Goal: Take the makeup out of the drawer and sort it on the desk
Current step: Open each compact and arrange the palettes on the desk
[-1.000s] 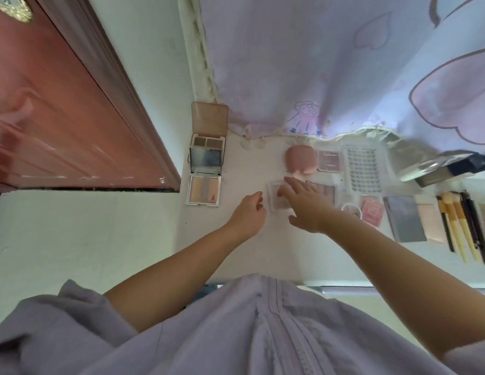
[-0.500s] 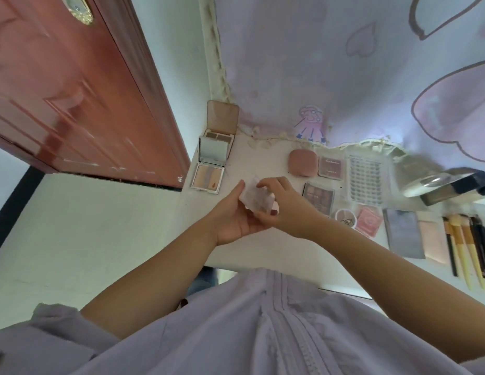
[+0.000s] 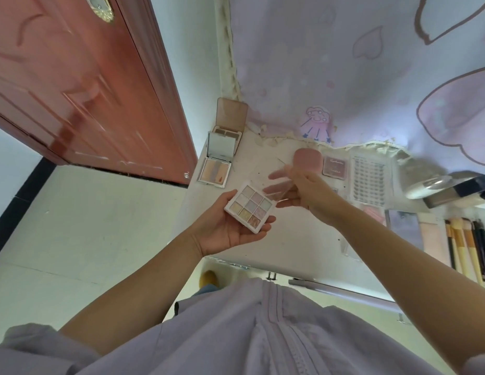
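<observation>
The nine-pan palette (image 3: 250, 208) was lying on the desk (image 3: 276, 247) a second ago; now it is up off it, cradled in the left hand (image 3: 230, 226) with fingers curled under its base; the right hand (image 3: 306, 190) pinches its clear lid (image 3: 279, 185), swung open. She seems to be checking the shades before placing it; other palettes already sit along the desk's far edge, brushes (image 3: 468, 244) at its right end, so sorting looks well along.
</observation>
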{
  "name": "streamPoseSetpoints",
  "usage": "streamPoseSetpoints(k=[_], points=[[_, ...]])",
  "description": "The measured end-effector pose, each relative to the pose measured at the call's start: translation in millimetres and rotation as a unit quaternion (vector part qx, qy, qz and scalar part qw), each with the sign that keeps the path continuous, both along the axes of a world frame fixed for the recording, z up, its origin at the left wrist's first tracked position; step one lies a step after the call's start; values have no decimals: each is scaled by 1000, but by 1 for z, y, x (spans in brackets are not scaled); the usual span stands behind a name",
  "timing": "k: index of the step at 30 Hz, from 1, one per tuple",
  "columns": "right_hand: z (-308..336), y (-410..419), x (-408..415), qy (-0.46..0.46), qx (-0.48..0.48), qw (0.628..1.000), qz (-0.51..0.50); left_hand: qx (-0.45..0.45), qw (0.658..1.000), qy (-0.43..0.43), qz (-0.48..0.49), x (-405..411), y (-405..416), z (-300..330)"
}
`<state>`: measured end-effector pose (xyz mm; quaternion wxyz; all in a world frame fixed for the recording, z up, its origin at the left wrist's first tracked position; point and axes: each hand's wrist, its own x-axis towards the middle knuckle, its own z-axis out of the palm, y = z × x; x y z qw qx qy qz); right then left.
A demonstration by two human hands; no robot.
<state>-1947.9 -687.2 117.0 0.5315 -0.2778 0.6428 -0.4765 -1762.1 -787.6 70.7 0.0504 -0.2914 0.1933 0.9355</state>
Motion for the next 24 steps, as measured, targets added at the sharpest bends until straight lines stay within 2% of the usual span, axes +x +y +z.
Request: streamPoseSetpoints(k=[3,8,12,16,22,24], points=[[-13,-7,11,8,-7,1000,-14,8,1000,1,21,5,-8,-2],[-26,-29,11,137,31,989,-33,-48,997,-49,33,2,-29,-2],[-32,-56,-10,188,38,978,-86,-53,992,-95,57,-22,-48,5],[-39,-84,-45,206,44,968,-139,-4,982,-142,128,-66,-62,18],[-54,-131,-96,230,75,964,-112,45,948,-169,265,-134,-73,23],[-60,-147,-106,287,95,948,-97,33,936,-196,290,-149,-76,21]])
